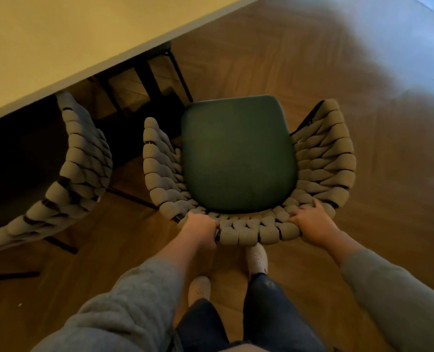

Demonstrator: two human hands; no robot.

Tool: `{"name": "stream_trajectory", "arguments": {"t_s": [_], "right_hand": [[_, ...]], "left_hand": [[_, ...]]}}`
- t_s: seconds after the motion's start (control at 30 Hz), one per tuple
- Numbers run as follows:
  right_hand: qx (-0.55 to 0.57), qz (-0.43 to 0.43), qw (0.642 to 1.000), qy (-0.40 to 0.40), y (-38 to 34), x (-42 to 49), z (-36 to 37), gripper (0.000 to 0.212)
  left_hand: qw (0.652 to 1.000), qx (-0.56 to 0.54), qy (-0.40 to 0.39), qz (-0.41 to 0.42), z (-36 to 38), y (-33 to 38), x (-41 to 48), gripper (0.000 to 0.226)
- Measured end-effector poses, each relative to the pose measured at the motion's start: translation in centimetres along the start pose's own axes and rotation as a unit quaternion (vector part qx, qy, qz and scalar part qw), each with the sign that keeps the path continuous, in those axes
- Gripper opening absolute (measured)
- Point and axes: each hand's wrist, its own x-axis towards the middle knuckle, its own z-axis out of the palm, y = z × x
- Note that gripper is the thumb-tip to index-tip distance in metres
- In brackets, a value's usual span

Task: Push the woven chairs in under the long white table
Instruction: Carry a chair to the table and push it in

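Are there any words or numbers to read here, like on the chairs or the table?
No, there are none. The long white table, the woven chair with the green seat, the other woven chair and the white shoes all show no letters, numbers or labels.

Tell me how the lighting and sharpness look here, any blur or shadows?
Head view: dim, warm light; deep shadow under the white table darkens the second chair; the floor at upper right is smeared and bluish; the left hand and right hand gripping the woven chair look sharper.
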Motion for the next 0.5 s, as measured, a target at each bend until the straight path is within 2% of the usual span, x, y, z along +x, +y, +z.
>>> {"name": "stream_trajectory", "arguments": {"t_s": [0.27,0.5], "right_hand": [[-0.063,-0.065,0.996,0.000,9.6,5.6,-4.9,0.035],[-0.109,-0.116,0.987,0.033,11.7,8.2,-5.8,0.032]], "left_hand": [[0.994,-0.082,0.036,-0.056,-5.3,3.9,4.2,0.028],[0.988,-0.126,0.031,-0.088,-5.5,5.0,5.1,0.027]]}}
